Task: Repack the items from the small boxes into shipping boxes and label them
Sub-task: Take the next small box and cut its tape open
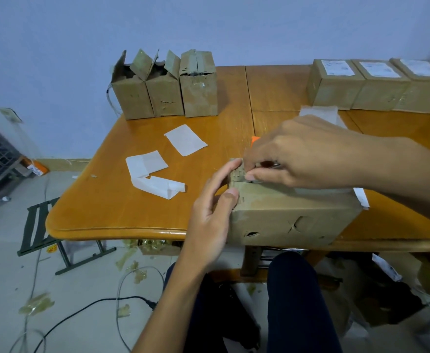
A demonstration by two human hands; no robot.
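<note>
Down at table (132, 200) edge, left hand (208, 220) clasping box (292, 217) end, right hand (303, 154) arched above, fingertips (250, 176) pinching its top seam

Lower centre of the frame: the left hand (210, 220) grips the left end of a cardboard box (292, 217) on the wooden bench (132, 205), while the right hand (303, 151) pinches its top corner.

Three open boxes (165, 85) stand behind paper slips (185, 139) (labelled boxes (376, 85) rightward).
</note>
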